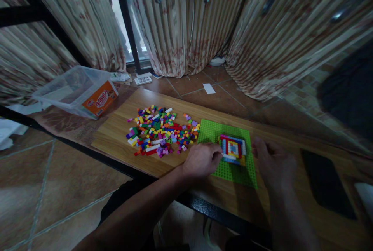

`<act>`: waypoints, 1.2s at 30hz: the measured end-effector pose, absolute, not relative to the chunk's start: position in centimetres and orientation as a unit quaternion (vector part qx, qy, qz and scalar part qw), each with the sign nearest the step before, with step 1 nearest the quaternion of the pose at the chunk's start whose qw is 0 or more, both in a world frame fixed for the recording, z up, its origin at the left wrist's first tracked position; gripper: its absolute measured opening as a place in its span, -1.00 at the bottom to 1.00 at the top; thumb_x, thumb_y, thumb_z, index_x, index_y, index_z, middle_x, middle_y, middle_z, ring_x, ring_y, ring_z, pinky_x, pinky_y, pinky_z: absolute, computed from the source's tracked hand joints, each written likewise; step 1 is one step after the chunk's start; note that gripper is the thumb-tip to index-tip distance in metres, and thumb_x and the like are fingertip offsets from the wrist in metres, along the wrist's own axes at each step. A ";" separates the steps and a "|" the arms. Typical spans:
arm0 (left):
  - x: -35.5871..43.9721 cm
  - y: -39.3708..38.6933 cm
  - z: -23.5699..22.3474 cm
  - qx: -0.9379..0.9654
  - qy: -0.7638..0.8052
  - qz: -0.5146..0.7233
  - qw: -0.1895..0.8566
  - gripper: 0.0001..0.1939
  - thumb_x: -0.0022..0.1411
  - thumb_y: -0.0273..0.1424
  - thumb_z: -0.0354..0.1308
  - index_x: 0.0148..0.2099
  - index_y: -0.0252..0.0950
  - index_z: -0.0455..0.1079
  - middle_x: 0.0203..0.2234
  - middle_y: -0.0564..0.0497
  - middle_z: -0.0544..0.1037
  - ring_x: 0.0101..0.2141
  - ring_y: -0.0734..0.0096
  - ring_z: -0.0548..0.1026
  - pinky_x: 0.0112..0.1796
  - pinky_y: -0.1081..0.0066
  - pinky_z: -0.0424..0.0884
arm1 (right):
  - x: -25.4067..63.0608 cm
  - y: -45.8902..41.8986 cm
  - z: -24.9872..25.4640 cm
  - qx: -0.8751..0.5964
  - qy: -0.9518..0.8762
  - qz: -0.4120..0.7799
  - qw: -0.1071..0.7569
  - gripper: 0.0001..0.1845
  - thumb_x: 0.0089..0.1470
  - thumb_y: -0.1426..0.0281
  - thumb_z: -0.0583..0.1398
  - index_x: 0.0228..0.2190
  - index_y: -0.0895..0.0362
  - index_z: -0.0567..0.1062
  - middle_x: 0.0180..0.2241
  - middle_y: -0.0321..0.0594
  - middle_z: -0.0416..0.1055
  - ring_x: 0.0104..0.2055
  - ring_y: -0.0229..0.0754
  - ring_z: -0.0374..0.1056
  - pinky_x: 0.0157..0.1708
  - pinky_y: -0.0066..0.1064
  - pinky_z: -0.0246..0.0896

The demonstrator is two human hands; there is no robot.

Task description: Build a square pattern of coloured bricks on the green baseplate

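A green studded baseplate lies on the table with a layered square of toy bricks built on it. The bricks are red, white, blue and yellow, laid in nested rectangles. My left hand is closed in a pinch at the square's left edge. Something small and pale shows by its fingertips, too small to name. To the right of the baseplate, my right hand hovers with curled fingers. Whatever its fingertips hold, if anything, is hidden. Left of the baseplate spreads a pile of loose toy bricks in many colours.
A clear plastic tub with an orange label stands beyond the wooden table's left end. A dark flat rectangular object lies on the right. Paper is on the tiled floor near striped curtains.
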State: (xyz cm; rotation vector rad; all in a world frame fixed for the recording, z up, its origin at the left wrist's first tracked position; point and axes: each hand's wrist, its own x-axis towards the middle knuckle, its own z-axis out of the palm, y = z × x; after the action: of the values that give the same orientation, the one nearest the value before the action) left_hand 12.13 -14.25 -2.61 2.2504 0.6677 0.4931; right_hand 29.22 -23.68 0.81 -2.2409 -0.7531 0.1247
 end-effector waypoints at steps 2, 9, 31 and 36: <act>11.8 -14.0 -2.3 0.870 0.261 0.208 0.362 -0.80 0.28 -0.44 0.03 -0.31 -0.25 0.48 -0.39 0.02 0.58 -0.36 0.41 0.51 -0.29 0.46 0.36 | 29.1 -23.5 0.8 -0.865 -0.292 0.045 0.407 -0.58 0.06 0.04 0.14 -0.50 0.11 0.55 -0.57 -0.22 0.48 -0.47 -0.09 0.40 -0.44 -0.32 0.20; 9.9 -10.6 -1.5 0.811 0.318 0.316 0.376 -0.81 0.28 -0.42 0.04 -0.30 -0.29 0.48 -0.46 0.03 0.54 -0.43 0.47 0.46 -0.36 0.50 0.33 | 26.7 -22.6 1.1 -0.827 -0.322 0.048 0.458 -0.63 0.10 0.10 0.16 -0.55 0.09 0.48 -0.60 -0.28 0.40 -0.51 -0.18 0.32 -0.46 -0.36 0.16; 2.4 -3.2 -0.1 0.698 0.488 0.382 0.359 -0.84 0.16 -0.43 0.11 -0.33 -0.34 0.52 -0.56 0.07 0.49 -0.51 0.48 0.40 -0.44 0.52 0.29 | 19.0 -18.3 -4.1 -0.721 -0.620 0.101 0.291 -0.69 0.20 0.30 0.08 -0.08 0.13 0.48 -0.14 -0.09 0.50 -0.10 -0.02 0.43 -0.10 -0.19 0.31; 1.9 -3.4 -0.4 0.809 0.483 0.213 0.258 -0.73 0.12 -0.57 0.09 -0.21 -0.24 0.58 -0.36 -0.03 0.61 -0.31 0.31 0.53 -0.20 0.39 0.42 | 18.1 -18.1 -4.4 -0.701 -0.642 0.115 0.287 -0.71 0.22 0.29 0.09 -0.10 0.09 0.48 -0.11 -0.13 0.51 -0.05 -0.03 0.42 -0.06 -0.19 0.30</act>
State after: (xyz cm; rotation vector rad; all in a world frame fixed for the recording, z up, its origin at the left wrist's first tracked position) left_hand 1.87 -3.44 -0.42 2.1945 1.3108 0.5768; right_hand 18.06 -18.12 -4.41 -1.8741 -1.7164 0.3081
